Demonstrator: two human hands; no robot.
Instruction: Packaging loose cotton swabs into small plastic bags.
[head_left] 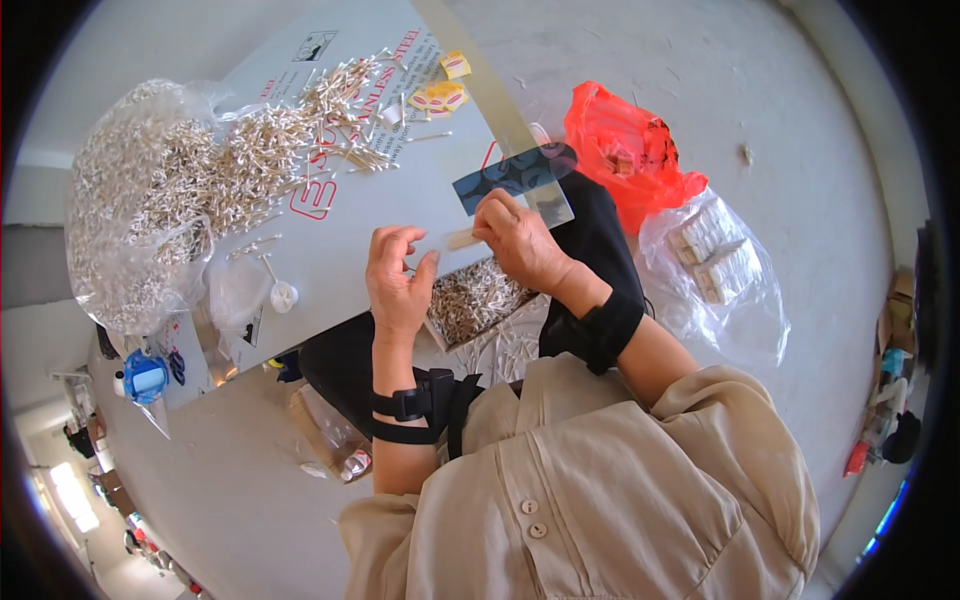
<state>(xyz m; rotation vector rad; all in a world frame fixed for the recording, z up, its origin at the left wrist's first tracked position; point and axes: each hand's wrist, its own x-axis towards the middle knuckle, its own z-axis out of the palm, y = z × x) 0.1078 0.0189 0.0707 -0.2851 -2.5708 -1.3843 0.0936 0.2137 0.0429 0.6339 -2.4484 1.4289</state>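
My right hand (522, 243) is closed, its fingertips pinching a small pale bundle (461, 239) that looks like cotton swabs over the table edge. Facing it, my left hand (398, 283) has its fingers half curled, with the thumb apart from them; I see nothing held there. Just below both hands, an open box (478, 303) packed with cotton swabs rests by my lap. A large loose heap of cotton swabs (255, 150) spills across the table from a clear plastic bag (110, 190) at the far left.
The table (385, 215) carries yellow labels (438, 96), a dark blue strip (510, 176) and a small white round lid (284, 296). On the floor at right lie a red plastic bag (625, 150) and a clear bag of white packs (710, 250). A cardboard box (325, 425) stands lower left.
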